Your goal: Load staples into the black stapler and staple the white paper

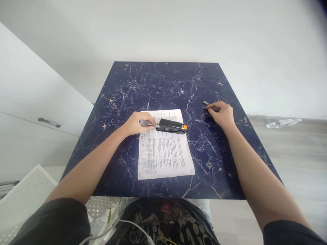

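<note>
A black stapler [171,126] with an orange tip lies across a printed paper sheet [168,153], its orange end pointing right. My left hand [140,123] is at the stapler's left end, thumb and fingers closed on a slim metal part that sticks out there. The fingers partly hide this metal part. Off to the right of the sheet, my right hand [221,114] rests low at the table surface. Its thumb and fingers pinch a small dark grey strip [205,103], whose lighter end shows beyond the fingertips; its exact kind is too small to tell.
The dark blue marbled table [163,85] stands against a white wall. A white cabinet with a dark handle [49,122] is at the left. White perforated panels [33,190] and a cable [135,224] lie below the near edge. A clear plastic package [283,123] is on the floor at right.
</note>
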The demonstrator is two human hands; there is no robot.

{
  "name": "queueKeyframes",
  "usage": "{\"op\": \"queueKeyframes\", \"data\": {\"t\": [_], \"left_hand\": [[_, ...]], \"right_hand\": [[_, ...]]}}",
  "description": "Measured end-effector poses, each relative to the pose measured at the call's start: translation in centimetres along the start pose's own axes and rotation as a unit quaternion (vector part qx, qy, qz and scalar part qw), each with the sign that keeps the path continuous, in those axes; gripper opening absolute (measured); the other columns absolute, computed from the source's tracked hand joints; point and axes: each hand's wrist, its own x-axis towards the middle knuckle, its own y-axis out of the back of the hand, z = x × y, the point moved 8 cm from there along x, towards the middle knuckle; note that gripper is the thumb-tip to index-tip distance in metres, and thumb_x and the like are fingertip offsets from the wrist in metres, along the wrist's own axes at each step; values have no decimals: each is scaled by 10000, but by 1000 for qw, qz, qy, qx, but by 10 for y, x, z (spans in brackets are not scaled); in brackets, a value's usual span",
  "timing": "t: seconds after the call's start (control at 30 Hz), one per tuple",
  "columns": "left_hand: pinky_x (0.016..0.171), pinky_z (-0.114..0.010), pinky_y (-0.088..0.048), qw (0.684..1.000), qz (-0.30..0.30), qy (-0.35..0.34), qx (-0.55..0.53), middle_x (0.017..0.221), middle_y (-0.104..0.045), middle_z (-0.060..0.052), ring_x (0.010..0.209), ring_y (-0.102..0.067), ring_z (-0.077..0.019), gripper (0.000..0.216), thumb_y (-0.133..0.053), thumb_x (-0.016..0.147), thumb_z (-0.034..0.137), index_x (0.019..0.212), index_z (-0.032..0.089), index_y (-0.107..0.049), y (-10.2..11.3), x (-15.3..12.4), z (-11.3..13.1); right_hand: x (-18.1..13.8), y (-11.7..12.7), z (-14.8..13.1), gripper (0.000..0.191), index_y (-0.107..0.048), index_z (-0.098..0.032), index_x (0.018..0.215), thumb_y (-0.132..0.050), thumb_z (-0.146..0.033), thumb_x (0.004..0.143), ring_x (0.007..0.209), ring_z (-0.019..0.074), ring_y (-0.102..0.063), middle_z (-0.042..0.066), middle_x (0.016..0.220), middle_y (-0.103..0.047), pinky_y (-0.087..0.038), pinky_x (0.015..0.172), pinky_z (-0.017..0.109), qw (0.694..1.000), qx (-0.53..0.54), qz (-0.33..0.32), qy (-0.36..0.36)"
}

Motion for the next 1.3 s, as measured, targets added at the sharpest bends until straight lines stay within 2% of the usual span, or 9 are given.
{"op": "queueKeyframes", "data": {"t": [0.3,0.5,0.67,0.97,1.3], "left_hand": [[855,-371,-655,999,28,-17,-2,937,-840,-16,859,-793,-184,76,-779,870,243,884,295,-833,1,-2,4],[833,-365,-655,996,79,-19,-29,941,-835,-26,868,-797,-184,53,-796,880,238,883,284,-824,9,-2,8],[895,-367,-652,998,47,-25,-24,993,-840,-23,928,-807,-189,88,-796,876,220,912,294,-826,4,-3,5],[873,-365,-639,999,15,-22,-32,988,-834,-25,906,-794,-185,113,-788,875,220,925,305,-844,0,-1,3],[870,-354,-632,999,23,-18,-37,1000,-826,-35,906,-782,-181,125,-788,859,197,920,283,-855,1,-2,1]], "right_hand": [[0,-1,-1,202,-851,-255,896,-670,-269,807,763,247,-673,66,897,-750,-578,870,457,1000,1,-4,-2],[0,0,0,196,-849,-248,890,-671,-274,811,757,245,-682,69,909,-758,-573,866,452,1000,-2,-6,-1],[0,0,0,199,-849,-252,889,-668,-274,811,755,242,-679,66,897,-754,-576,861,449,1000,-3,-6,1],[0,0,-2,186,-842,-268,869,-669,-275,799,755,246,-669,63,877,-749,-580,870,463,1000,3,-4,2],[-1,0,-3,192,-837,-245,887,-666,-260,803,762,241,-672,66,891,-741,-571,868,456,1000,-6,-12,-8]]}}
